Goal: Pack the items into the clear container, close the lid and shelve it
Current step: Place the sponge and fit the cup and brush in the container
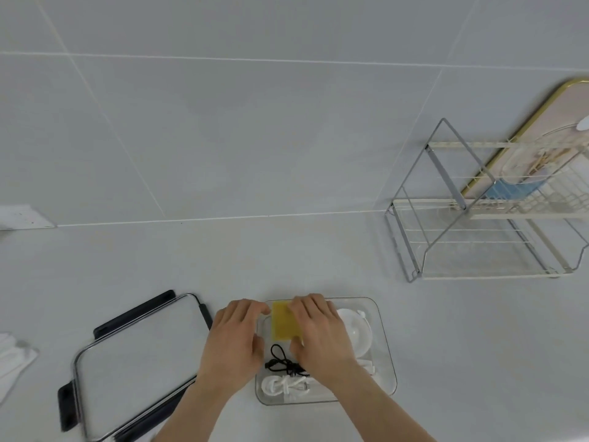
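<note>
Your clear container (384,346) is a smooth, transparent rectangular tub with rounded corners, sitting open on the pale matte desk (287,256) close to its near edge. Inside it, a flat yellow rectangular sponge-like pad (282,323) lies at the far left end; a glossy white round dish (358,330) sits to its right, a thin black cord (282,358) coils in the middle, and a white cord (283,384) is bundled at the near end. Whether the pad is sponge or cloth is hard to tell in the blur.

Your left hand (234,342) rests at the container's left wall, fingers curled over the rim and touching the pad's left edge. Your right hand (322,333) lies flat over the pad's right side, fingers spread and pressing down on it rather than clamped around it. The two hands are near each other with the pad showing between them.

The lid (137,362), a clear panel in a thin metal frame with black latches, lies flat just left of the container, touching your left forearm. A piece of white fabric (14,358) sits at the desk's left edge. The wire shelf rack (478,218), thin grey and cream rods, stands at the far right, against the wall, its lower tier looking open. Bare desk stretches between the container and the rack.
</note>
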`<move>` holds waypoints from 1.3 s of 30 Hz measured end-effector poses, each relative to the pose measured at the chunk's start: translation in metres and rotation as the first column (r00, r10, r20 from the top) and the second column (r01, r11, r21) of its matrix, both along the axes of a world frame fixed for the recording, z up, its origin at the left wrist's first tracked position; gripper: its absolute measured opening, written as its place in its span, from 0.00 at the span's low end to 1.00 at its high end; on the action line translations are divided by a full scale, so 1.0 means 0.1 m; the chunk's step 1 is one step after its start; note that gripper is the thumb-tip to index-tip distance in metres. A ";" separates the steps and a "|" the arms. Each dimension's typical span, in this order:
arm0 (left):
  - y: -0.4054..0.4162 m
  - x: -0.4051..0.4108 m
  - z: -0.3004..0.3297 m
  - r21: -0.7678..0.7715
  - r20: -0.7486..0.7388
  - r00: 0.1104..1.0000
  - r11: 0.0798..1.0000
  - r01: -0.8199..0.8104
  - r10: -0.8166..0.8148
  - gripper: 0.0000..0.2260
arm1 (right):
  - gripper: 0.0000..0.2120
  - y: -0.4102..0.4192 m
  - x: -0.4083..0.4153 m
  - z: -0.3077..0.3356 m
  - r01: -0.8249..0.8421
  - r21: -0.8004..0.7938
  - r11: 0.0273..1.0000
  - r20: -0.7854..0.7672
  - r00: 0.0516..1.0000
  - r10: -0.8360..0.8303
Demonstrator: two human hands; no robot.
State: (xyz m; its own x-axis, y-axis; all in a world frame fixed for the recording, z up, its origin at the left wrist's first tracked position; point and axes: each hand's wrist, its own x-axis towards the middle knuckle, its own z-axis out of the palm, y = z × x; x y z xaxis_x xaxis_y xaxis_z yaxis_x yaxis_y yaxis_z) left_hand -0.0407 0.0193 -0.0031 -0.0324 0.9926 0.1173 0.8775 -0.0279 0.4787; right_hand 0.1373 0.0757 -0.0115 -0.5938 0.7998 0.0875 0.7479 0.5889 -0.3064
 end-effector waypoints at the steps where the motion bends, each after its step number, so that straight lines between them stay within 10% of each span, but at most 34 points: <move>1: -0.01 0.02 0.00 0.002 -0.022 0.999 0.999 0.033 -0.033 0.22 | 0.26 -0.02 -0.02 -0.02 -0.009 0.005 1.000 0.003 1.000 0.009; 21: 0.20 0.29 -0.15 -0.205 -0.404 0.892 0.970 0.130 -0.205 0.20 | 0.11 -0.18 0.34 -0.22 0.227 -0.082 0.970 -0.154 0.959 -0.238; 30: 0.23 0.40 -0.16 -0.195 -0.480 0.868 0.980 0.032 -0.124 0.21 | 0.07 -0.37 0.71 -0.25 0.191 -0.212 0.958 0.032 0.982 -0.188; 39: 0.04 0.57 -0.15 -0.295 -0.074 0.884 0.857 0.423 -0.462 0.07 | 0.12 -0.41 0.68 -0.21 0.258 -0.309 0.915 0.174 0.962 -0.212</move>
